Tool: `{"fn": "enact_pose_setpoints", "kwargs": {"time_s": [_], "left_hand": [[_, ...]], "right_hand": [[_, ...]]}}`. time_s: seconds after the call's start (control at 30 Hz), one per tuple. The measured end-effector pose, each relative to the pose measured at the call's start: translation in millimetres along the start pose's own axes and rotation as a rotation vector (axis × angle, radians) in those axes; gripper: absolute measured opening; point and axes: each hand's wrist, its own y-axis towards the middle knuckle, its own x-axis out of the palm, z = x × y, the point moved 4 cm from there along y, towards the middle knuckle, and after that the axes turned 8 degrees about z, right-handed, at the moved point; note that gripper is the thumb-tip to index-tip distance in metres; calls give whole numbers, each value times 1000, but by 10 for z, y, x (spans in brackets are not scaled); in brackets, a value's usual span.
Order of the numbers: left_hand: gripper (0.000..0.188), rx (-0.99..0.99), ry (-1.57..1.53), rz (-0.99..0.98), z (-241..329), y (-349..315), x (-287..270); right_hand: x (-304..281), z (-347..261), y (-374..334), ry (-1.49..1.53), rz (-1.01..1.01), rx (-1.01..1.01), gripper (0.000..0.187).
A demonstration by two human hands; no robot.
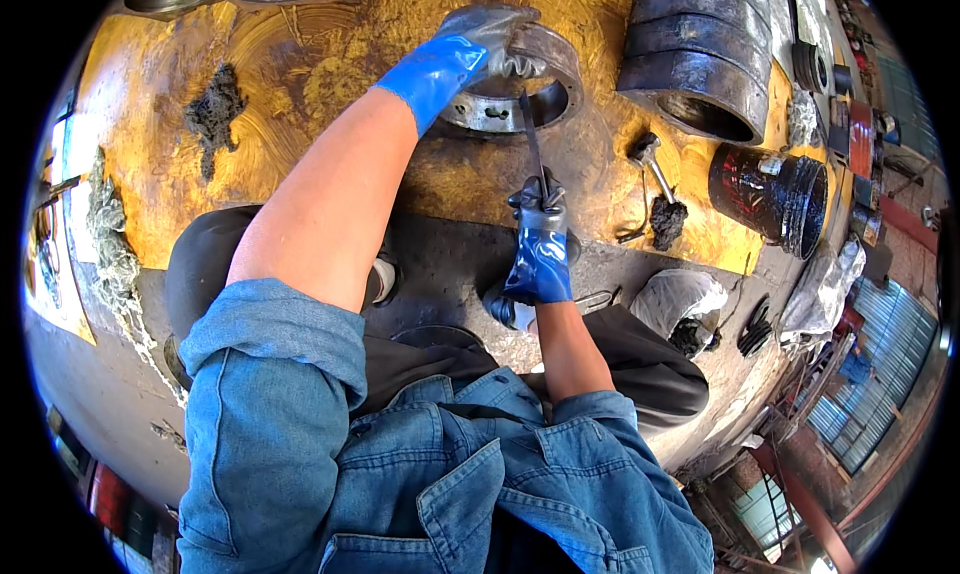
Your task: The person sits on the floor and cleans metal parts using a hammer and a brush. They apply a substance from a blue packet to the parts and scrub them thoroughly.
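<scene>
Blues and blacks over mottled yellow
Left glove (490, 40) and right glove (541, 219): blue cuffs, dark grey fingers (522, 67); ring (490, 120) silver-grey, browned outside; tool (532, 139) dark grey; board (310, 94) yellow, swirled brown; shirt (270, 454) denim blue; trousers (655, 364) black; bucket (745, 189) black, streaked red

We are noting: yellow sheet (320, 69) is carrying metal ring (492, 114) at left fingers (518, 66), black clump (213, 114) left of them, dark cylinders (688, 36) right.
</scene>
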Motion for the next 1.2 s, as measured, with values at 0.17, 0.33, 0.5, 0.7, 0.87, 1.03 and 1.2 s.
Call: {"fn": "enact_pose_setpoints", "kwargs": {"time_s": [0.17, 0.33, 0.5, 0.7, 0.87, 1.03, 1.2], "left_hand": [[80, -11, 4, -3, 17, 6, -17], [81, -14, 17, -20, -25, -8, -16], [87, -30, 16, -20, 58, -13, -65], [83, -8, 6, 18, 11, -36, -19], [74, -39, 26, 2, 3, -45, 48], [75, -2, -6, 64, -91, -38, 114], [75, -49, -22, -23, 29, -59, 17]], "right_hand": [[79, 449, 17, 346, 0, 46, 11], [132, 221, -160, 176, 25, 84, 16], [206, 245, -289, 141, 43, 218, 27], [228, 310, -321, 215, -23, 293, 29], [151, 203, -204, 247, -18, 224, 29], [218, 467, -82, 250, -31, 192, 30], [192, 582, -60, 132, -13, 242, 31]]}}
